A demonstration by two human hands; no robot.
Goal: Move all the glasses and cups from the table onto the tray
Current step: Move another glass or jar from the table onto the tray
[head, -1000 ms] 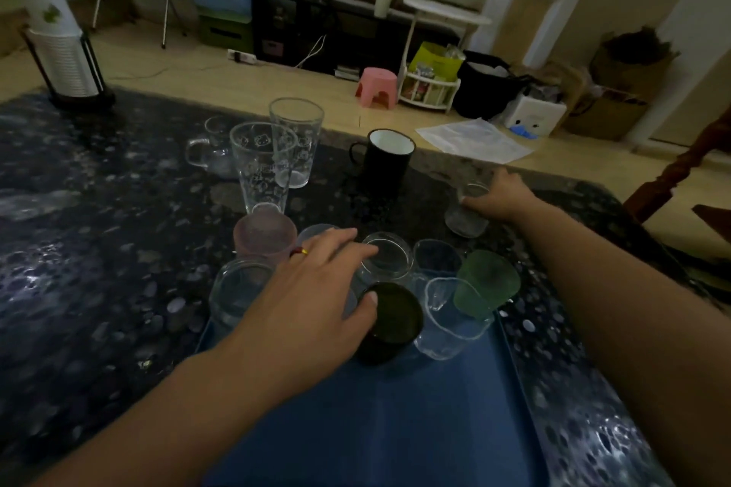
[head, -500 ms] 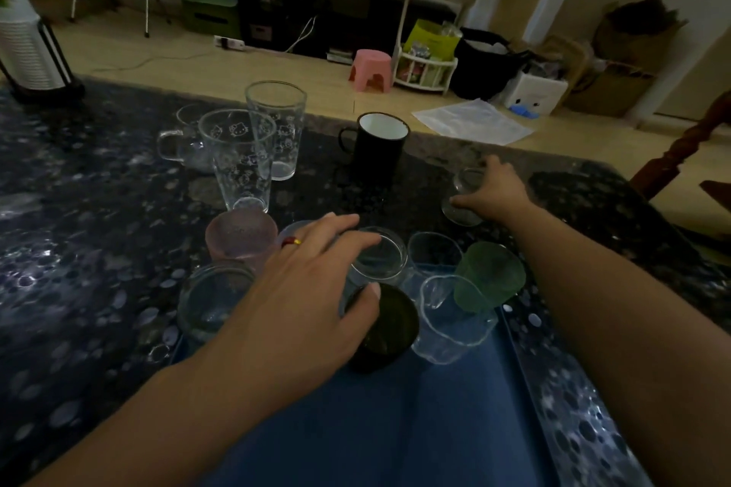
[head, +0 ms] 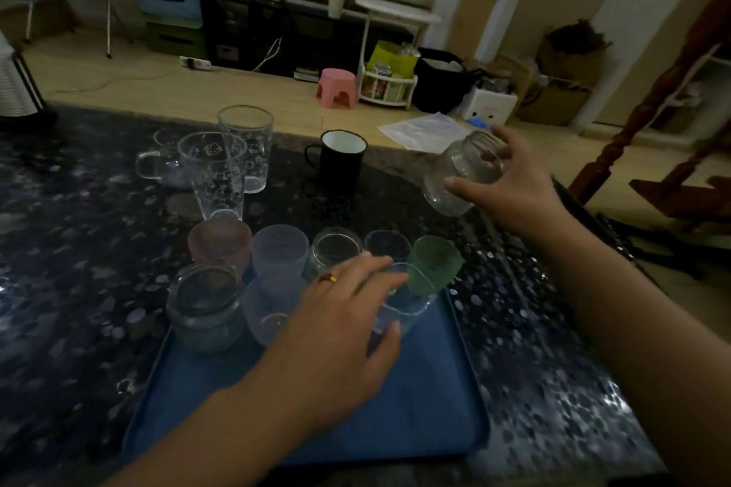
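Note:
My right hand [head: 514, 190] grips a small clear jar [head: 455, 178], tilted in the air above the table's far right. My left hand [head: 340, 332] reaches over the blue tray [head: 435, 407], palm down on a dark cup that it almost hides, thumb against a clear wavy glass [head: 411, 308]. Several cups crowd the tray's far end: pink [head: 219, 245], lavender [head: 279, 249], green [head: 433, 263], a wide glass jar [head: 205, 308]. On the table behind stand two tall printed glasses [head: 213, 174], a glass mug [head: 162, 166] and a black mug [head: 342, 162].
The dark speckled table [head: 79, 269] ends just past the black mug, with floor beyond. A white ribbed stack in a black stand [head: 12, 91] sits at the far left. A wooden chair [head: 672, 123] stands close on the right. The tray's near half holds nothing.
My right hand has lifted the small clear jar off the table and tilted it. My left hand has slid right across the tray, now covering the dark cup.

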